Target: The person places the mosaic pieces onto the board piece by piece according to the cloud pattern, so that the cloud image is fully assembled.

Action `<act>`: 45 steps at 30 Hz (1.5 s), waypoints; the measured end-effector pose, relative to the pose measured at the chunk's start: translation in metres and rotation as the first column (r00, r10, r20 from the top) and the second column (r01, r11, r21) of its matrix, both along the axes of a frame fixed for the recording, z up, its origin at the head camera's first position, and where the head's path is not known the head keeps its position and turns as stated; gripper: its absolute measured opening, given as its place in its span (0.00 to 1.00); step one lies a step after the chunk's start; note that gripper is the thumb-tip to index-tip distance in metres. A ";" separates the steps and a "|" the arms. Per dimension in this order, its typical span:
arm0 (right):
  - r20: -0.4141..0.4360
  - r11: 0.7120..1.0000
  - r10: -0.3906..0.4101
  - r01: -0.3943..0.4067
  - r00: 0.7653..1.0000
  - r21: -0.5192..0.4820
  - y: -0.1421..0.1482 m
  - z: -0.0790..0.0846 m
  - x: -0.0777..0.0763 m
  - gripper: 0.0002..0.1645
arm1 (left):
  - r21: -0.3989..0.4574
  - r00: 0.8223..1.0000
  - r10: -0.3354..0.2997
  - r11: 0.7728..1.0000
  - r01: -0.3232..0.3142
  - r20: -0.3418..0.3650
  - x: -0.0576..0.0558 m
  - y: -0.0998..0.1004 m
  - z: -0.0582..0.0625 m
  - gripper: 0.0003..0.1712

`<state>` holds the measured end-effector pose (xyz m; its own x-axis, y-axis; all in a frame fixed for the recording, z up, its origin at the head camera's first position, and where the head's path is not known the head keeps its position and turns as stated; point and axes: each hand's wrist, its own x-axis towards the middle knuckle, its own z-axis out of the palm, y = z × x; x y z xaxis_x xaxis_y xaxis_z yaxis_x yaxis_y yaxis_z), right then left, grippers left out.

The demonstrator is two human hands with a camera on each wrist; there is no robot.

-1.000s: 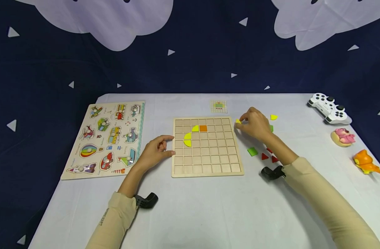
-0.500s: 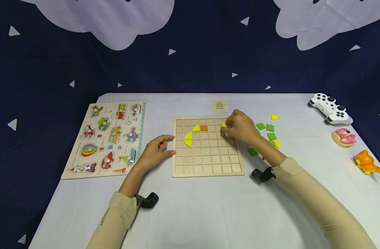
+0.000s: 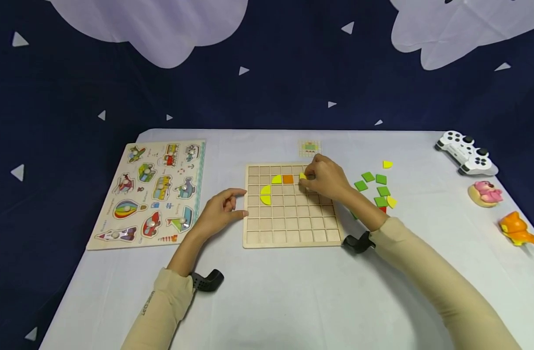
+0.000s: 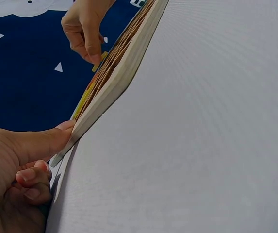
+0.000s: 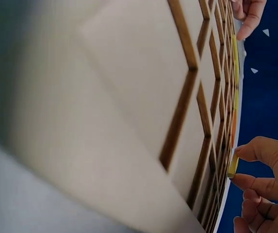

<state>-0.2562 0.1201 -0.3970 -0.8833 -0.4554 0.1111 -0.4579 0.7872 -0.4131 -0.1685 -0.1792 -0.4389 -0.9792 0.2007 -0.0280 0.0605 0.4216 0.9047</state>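
Note:
My right hand point(image 3: 325, 178) pinches a yellow quarter-round tile point(image 5: 233, 165) between thumb and index finger, close over the wooden grid board point(image 3: 293, 241) near its far right corner. The tile's far side is hidden by the fingers in the head view. An orange square tile point(image 3: 288, 179) and several yellow tiles point(image 3: 265, 195) sit in cells at the upper left of the board. My left hand point(image 3: 219, 210) rests at the board's left edge, its thumb and index finger stretched apart and touching the rim. Its other fingers point(image 4: 29, 182) are loosely bent.
Several green square tiles point(image 3: 382, 191), yellow tiles point(image 3: 387, 164) and a red piece point(image 3: 383, 210) lie right of the board. Behind it is a small pattern card point(image 3: 310, 148). A picture puzzle point(image 3: 149, 194) lies left. A game controller point(image 3: 466, 153) and two toys point(image 3: 486, 193) are far right.
My right hand has carried the yellow tile leftward from beside the board to over its top row of cells. My left hand stays at the board's left edge.

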 end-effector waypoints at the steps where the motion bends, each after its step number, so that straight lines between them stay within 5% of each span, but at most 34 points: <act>1: 0.005 1.000 -0.002 0.002 1.000 0.003 -0.001 0.000 0.000 0.14 | 0.001 1.000 -0.003 1.000 0.003 -0.002 0.000 0.000 0.000 0.31; 29: 0.091 0.993 0.001 0.010 0.996 -0.121 -0.009 -0.012 0.001 0.11 | 0.001 1.000 -0.001 1.000 0.001 -0.011 0.002 0.000 0.001 0.31; 45: -0.048 0.999 -0.004 0.001 0.999 -0.053 0.018 0.000 0.017 0.20 | 0.017 1.000 -0.002 1.000 0.002 -0.009 0.002 0.001 0.000 0.30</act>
<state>-0.2392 0.1385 -0.3967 -0.8774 -0.4457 0.1774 -0.4764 0.7662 -0.4313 -0.1667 -0.1787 -0.4391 -0.9790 0.2033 -0.0156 0.0699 0.4064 0.9110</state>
